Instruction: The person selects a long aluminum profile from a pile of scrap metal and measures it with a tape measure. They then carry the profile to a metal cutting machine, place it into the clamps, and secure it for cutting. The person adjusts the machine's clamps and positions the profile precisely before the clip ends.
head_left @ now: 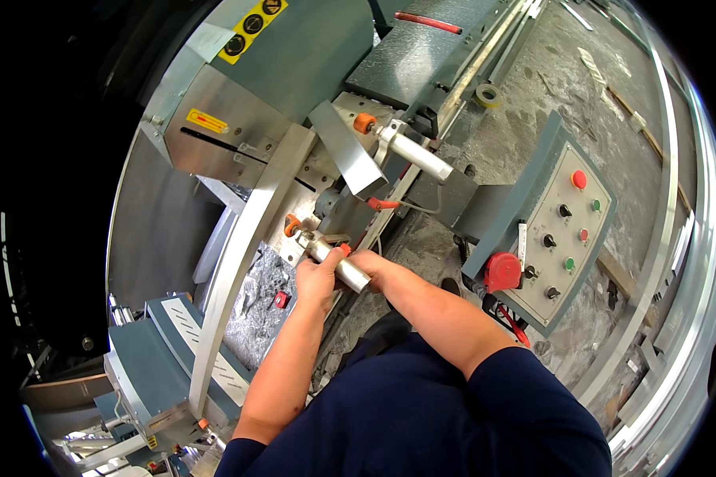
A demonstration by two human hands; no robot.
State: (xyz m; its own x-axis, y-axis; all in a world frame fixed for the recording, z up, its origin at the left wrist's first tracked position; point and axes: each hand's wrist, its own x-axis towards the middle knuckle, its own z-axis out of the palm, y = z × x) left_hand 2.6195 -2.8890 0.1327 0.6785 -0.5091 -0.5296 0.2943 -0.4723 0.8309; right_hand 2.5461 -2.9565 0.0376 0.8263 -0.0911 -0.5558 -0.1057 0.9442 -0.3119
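Both Hands at Near Metal Cylinder of Machine

The left hand (318,280) is pressing against the left side of a silver, smooth metal cylinder with an orange tip (351,274), its thumb lying near a small red part. The right hand (369,269) is sitting close against the opposite side. Fingers of both hands are partly hiding behind the cylinder and wrists; whether either hand is closing on anything cannot be told. The cylinder is slanting between the hands, directly in front of the person.

Beyond it, a second silver cylinder with a round orange tip (420,154) is pointing the same way, and a short, box-shaped silver metal profile (348,151) is lying just beside it. To the left, a long, straight pale metal bar (253,238) is running past the hands. A small red block (282,300) is resting on the littered grey surface (250,318). To the right, a grey sloping control panel with coloured buttons (561,207) is standing above the floor, a round red tape measure (502,272) resting at its lower edge.
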